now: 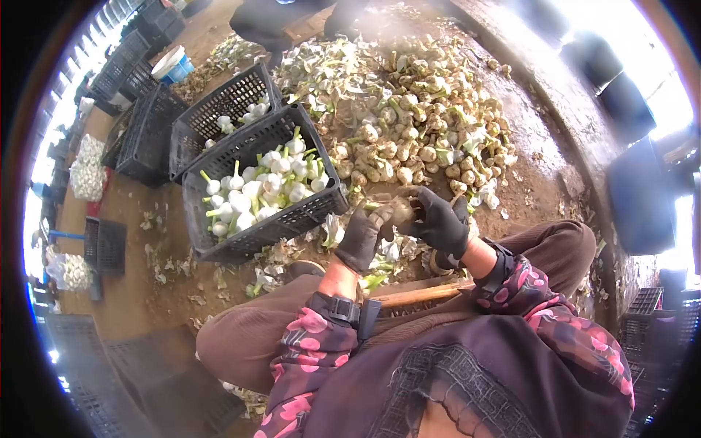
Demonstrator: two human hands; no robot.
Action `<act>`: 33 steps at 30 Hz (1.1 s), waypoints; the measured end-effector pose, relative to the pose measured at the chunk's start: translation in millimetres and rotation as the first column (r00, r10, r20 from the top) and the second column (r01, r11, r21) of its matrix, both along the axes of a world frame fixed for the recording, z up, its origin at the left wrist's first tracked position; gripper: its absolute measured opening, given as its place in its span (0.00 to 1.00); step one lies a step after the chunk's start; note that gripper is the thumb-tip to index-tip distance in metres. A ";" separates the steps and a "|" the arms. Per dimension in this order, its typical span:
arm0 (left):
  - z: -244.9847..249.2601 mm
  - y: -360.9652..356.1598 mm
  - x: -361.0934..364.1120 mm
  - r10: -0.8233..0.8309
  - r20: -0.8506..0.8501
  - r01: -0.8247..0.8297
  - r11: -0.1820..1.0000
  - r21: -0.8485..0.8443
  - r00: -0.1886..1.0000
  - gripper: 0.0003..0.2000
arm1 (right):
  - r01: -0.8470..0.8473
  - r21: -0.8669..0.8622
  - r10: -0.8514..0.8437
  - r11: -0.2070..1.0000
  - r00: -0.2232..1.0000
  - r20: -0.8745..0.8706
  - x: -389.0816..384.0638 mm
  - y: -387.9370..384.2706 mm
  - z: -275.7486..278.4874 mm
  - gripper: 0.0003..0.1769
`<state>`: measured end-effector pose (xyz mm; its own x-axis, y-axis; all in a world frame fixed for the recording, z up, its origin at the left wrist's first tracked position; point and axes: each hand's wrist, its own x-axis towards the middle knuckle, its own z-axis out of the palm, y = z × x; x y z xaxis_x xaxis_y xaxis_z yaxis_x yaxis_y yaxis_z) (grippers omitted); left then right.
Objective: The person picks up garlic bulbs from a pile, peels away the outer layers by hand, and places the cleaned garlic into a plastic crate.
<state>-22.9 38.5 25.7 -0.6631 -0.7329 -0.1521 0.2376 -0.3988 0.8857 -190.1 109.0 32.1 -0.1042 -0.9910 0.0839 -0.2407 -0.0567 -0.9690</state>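
Note:
In dark gloves, both hands meet around one brownish, unpeeled garlic bulb (400, 211) above the floor. My left hand (362, 235) closes on its stem side, fingertips pressed against the bulb. From the other side my right hand (439, 221) curls its fingers round the bulb. Part of the bulb is hidden by the fingers. Just left of my hands stands a black plastic crate (274, 237) with clean white garlic bulbs (272, 179), their green stems trimmed short. A heap of dirty, unpeeled garlic (431, 120) lies beyond my hands.
A second black crate (212, 102) with a few white bulbs touches the first. Peeled skins and leaves (321, 62) litter the floor. A white-and-blue bucket (174, 66), more crates (150, 135) and bagged garlic (87, 168) stand left. A wooden handle (420, 295) lies near my lap. Another person's legs (263, 25) show ahead.

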 end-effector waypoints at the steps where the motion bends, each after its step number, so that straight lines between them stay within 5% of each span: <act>1: -7.5 -0.8 0.8 -0.019 -0.120 0.030 0.996 0.089 0.993 0.14 | -0.009 0.002 0.009 1.000 1.000 -0.019 0.4 0.5 2.5 0.30; 5: 6.7 6.4 -3.4 0.029 -0.223 0.018 0.978 0.206 0.974 0.19 | -0.026 -0.144 0.018 0.989 0.998 -0.060 -1.9 0.0 1.9 0.31; 7: 17.4 8.5 -1.7 0.043 -0.332 0.044 0.967 0.251 0.942 0.18 | 0.034 0.094 -0.049 0.995 0.985 0.167 -5.0 2.3 18.9 0.31; 8: 10.0 2.4 -1.9 -0.026 -0.265 0.078 0.979 0.186 0.964 0.18 | 0.066 0.078 -0.064 0.995 0.998 -0.030 -2.6 4.7 31.4 0.31; 9: 3.7 -1.6 -3.5 -0.089 -0.192 0.115 0.985 0.127 0.977 0.19 | 0.066 0.078 -0.064 0.995 0.997 -0.031 -2.5 2.9 30.9 0.31; 11: -10.8 -1.2 -8.8 -0.033 -0.242 0.069 0.987 0.143 0.970 0.18 | -0.003 -0.364 -0.227 0.931 0.777 -0.587 -3.1 2.3 25.7 0.32; 13: -17.5 2.1 -16.7 0.174 -0.017 -0.175 0.978 -0.112 0.985 0.17 | -0.043 -0.350 -0.164 0.936 0.826 -0.539 -2.2 2.1 22.3 0.35; 15: -19.6 2.1 -16.9 0.195 -0.021 -0.196 0.973 -0.123 0.981 0.17 | 0.014 -0.420 -0.223 0.907 0.863 -0.453 2.9 4.1 20.0 0.33; 16: -18.9 1.0 -16.3 0.176 -0.037 -0.177 0.984 -0.022 0.984 0.18 | 0.140 -0.139 -0.165 0.980 0.968 -0.190 6.5 7.5 15.6 0.26; 17: -18.1 0.7 -16.2 0.159 -0.056 -0.155 0.985 0.078 0.986 0.20 | 0.140 -0.140 -0.165 0.980 0.968 -0.189 7.0 6.6 13.5 0.26; 18: -7.5 3.1 -16.4 0.158 -0.056 -0.153 0.985 0.078 0.986 0.20 | 0.137 0.026 -0.137 0.990 0.924 0.358 7.2 5.9 11.8 0.22; 19: 10.8 7.2 -16.6 0.125 -0.035 -0.126 0.992 -0.009 0.991 0.22 | 0.048 0.163 -0.159 0.986 0.588 0.793 7.3 4.9 8.7 0.20; 21: 1.5 13.3 -27.4 0.172 0.034 -0.152 0.933 -0.326 0.985 0.27 | -0.008 0.330 -0.283 0.944 0.496 0.821 1.8 -4.7 -15.9 0.21; 22: -0.8 14.3 -28.4 0.148 0.025 -0.137 0.959 -0.248 0.989 0.26 | 0.174 0.103 -0.202 0.979 0.826 0.525 1.3 -6.7 -24.6 0.21; 23: -3.7 15.9 -27.1 0.130 0.024 -0.123 0.971 -0.205 0.991 0.26 | 0.226 -0.180 -0.211 0.957 0.972 0.100 1.6 -4.9 -34.0 0.20; 25: 2.0 15.4 -22.1 0.081 -0.066 -0.084 0.995 -0.050 0.995 0.24 | 0.309 -0.206 -0.291 0.928 0.950 0.113 16.3 -4.9 -3.1 0.18; 27: 3.8 10.7 -17.1 0.056 -0.160 -0.047 0.997 0.061 0.986 0.22 | 0.232 0.339 -0.396 0.912 0.716 0.575 16.0 -4.5 7.4 0.17; 29: -1.6 8.4 -13.5 0.092 -0.167 -0.024 0.929 0.369 0.982 0.18 | 0.186 -0.187 -0.175 0.965 0.982 0.076 10.6 -6.3 -23.0 0.15; 31: -7.3 8.0 -13.6 0.158 -0.117 -0.096 0.904 0.417 0.980 0.14 | 0.133 0.124 -0.169 0.983 0.920 0.354 4.4 -1.8 -13.8 0.15; 33: -29.6 -1.6 -10.9 0.121 0.242 -0.079 0.981 -0.179 0.963 0.12 | 0.097 0.287 -0.223 0.953 0.865 0.449 4.3 3.2 -1.1 0.16</act>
